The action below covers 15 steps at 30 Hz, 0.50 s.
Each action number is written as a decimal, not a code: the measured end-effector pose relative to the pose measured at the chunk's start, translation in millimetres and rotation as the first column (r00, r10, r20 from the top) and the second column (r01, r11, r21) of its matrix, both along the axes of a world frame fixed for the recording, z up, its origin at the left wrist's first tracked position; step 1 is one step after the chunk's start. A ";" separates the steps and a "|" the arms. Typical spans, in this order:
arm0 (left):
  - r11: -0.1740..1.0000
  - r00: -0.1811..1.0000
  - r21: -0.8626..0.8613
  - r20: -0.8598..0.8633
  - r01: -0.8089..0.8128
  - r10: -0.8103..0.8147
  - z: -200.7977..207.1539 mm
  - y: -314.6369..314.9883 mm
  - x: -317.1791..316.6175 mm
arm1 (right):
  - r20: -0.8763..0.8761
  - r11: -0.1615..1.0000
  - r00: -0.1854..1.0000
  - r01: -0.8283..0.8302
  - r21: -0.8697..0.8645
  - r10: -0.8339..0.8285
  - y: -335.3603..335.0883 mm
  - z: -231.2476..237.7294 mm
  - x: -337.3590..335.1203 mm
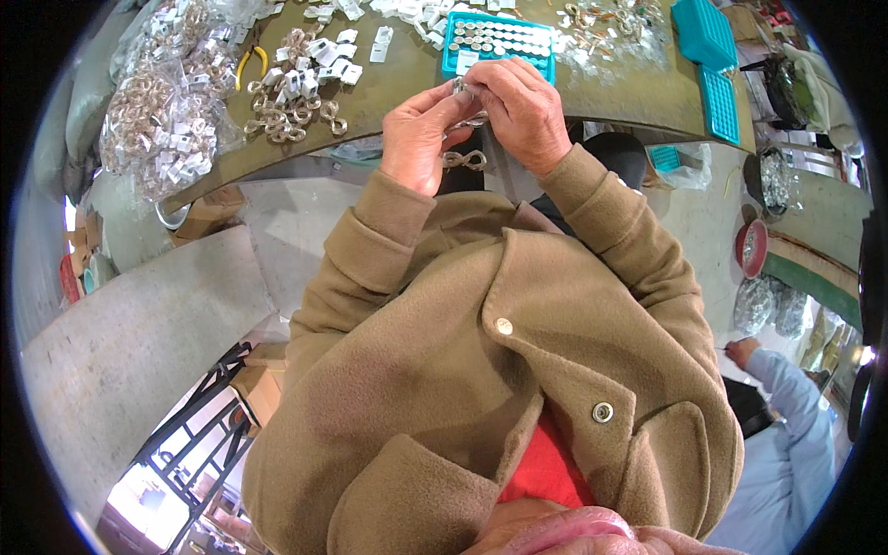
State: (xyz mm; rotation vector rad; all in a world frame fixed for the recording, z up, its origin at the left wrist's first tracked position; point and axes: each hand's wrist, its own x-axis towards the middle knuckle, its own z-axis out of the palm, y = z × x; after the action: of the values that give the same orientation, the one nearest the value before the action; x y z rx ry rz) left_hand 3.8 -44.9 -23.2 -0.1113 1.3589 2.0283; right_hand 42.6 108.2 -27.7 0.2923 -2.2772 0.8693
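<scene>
An olive-green worktop surface (407, 69) carries a teal plastic tray (497, 39) of silvery round pieces, white tags among pale metal chain links (296, 97), and yellow-handled pliers (250, 61). The fleece jacket (481, 370) is plain tan over red.

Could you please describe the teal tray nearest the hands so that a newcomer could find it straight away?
Start at the olive-green worktable and follow its near edge to the person's left hand and right hand. Just beyond their fingertips lies the open teal plastic tray. Unlike the other teal trays to the right, it holds rows of small round silvery pieces.
</scene>
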 end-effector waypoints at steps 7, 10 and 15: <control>0.997 0.977 -0.069 -0.212 -0.026 0.011 -2.5 5.8 12.3 | 0.265 0.953 0.959 -0.020 -0.301 0.103 7.4 11.4 10.7; 0.998 0.961 -0.067 -0.276 -0.006 -0.013 0.3 4.0 12.6 | 0.376 0.859 0.908 0.037 -0.510 0.185 13.1 13.7 10.8; 0.999 0.996 -0.006 -0.080 0.038 -0.039 8.3 5.1 14.2 | 0.374 0.608 0.870 0.112 -0.786 0.323 9.4 12.8 11.8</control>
State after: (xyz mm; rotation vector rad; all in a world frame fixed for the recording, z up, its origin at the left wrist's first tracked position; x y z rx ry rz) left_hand 18.0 -39.8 -14.9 -0.0054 1.4044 2.0170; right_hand 54.4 117.6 -14.9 -0.2369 -2.0169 2.1215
